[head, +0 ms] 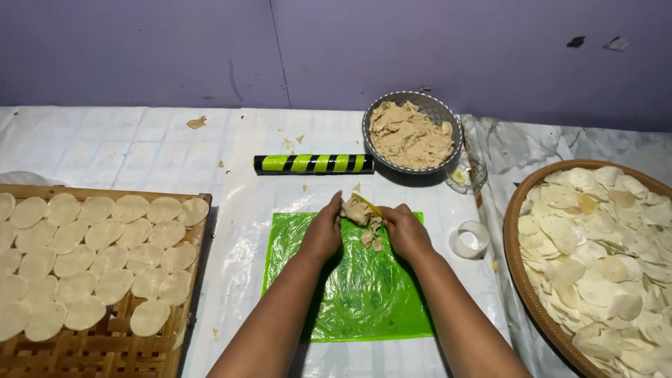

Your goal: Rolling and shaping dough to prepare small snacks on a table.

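My left hand (322, 233) and my right hand (404, 231) meet over the far edge of a green plastic sheet (364, 294). Between their fingers they hold a ragged lump of beige dough scraps (362, 215). A thin yellow piece shows at the top of the lump. Both hands rest low on the sheet, fingers curled around the dough. Beyond them lies a rolling pin (313, 163) with green and black stripes.
A grey metal bowl (451, 126) of dough stands at the back. A woven bamboo tray (105, 350) with several flat dough rounds is at left. A round basket (514, 241) of cut rounds sits at right. A white ring cutter (470, 239) and a small glass (464, 173) lie between.
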